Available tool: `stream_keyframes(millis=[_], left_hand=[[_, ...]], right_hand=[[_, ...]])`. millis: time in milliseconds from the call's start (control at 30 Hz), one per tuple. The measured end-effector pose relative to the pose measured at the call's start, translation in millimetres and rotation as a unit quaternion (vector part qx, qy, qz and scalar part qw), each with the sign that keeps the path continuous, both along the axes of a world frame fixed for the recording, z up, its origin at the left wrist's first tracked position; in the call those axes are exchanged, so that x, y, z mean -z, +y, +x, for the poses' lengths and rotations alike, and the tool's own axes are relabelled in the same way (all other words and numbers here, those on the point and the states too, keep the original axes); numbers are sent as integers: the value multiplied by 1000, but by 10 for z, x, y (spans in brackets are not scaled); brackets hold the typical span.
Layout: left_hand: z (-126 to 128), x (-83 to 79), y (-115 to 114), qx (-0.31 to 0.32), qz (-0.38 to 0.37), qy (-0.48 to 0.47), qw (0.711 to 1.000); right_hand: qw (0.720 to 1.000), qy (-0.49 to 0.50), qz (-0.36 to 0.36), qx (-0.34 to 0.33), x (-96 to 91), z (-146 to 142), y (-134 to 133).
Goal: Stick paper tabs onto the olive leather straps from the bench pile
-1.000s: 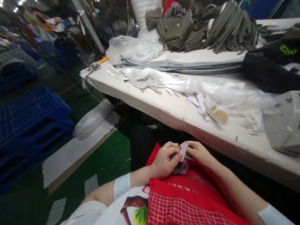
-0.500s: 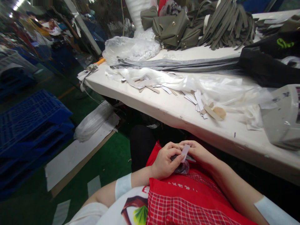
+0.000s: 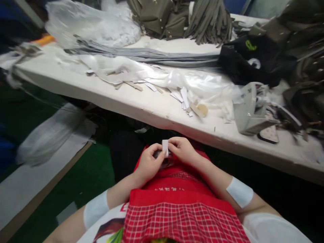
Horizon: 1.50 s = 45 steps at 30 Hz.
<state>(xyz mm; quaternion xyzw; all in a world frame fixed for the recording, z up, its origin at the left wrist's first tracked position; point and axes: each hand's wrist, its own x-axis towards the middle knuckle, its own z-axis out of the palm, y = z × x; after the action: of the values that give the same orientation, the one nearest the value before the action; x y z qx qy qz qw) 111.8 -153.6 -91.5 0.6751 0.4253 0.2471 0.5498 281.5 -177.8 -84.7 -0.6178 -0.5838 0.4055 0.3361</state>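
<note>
My left hand (image 3: 149,162) and my right hand (image 3: 182,148) meet in my lap over a red apron (image 3: 177,199), just below the table edge. Between their fingertips stands a small white paper strip (image 3: 165,147), pinched from both sides. Under the strip, my left hand's fingers curl round a small dark object (image 3: 165,160) that I cannot make out. Both hands are closed.
A white table (image 3: 141,104) runs across in front, strewn with paper strips (image 3: 182,98), clear plastic bags (image 3: 192,81), grey straps, olive bags (image 3: 162,15), black fabric (image 3: 250,57) and a grey folded piece (image 3: 246,113). To the left lie green floor, cardboard and a plastic bag (image 3: 48,135).
The view has swung to the right, so the blue crates are gone from sight. My hands stay together in my lap, still pinching the white strip.
</note>
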Motion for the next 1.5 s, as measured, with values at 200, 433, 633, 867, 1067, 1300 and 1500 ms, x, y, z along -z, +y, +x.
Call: stream_keyframes(millis=[200, 433, 633, 867, 1067, 1300, 1500], left_hand=[[64, 60, 4, 7, -56, -13, 998], [82, 70, -56, -25, -17, -1, 1000], [62, 77, -109, -19, -11, -1, 1000], [13, -2, -49, 23, 15, 71, 997], [-22, -49, 216, 76, -271, -94, 955], [284, -144, 264, 17, -323, -194, 926], [335, -173, 302, 59, -338, -148, 927]], right_hand=[[989, 103, -79, -72, -67, 217, 10], [975, 133, -159, -84, 26, 260, 30], [965, 137, -194, -108, 47, 283, 83], [987, -24, -103, -123, -126, 211, 8], [947, -242, 135, -161, -159, 167, -251], [925, -275, 242, -99, -187, 232, -439], [875, -377, 275, 126, -534, 956, -633]])
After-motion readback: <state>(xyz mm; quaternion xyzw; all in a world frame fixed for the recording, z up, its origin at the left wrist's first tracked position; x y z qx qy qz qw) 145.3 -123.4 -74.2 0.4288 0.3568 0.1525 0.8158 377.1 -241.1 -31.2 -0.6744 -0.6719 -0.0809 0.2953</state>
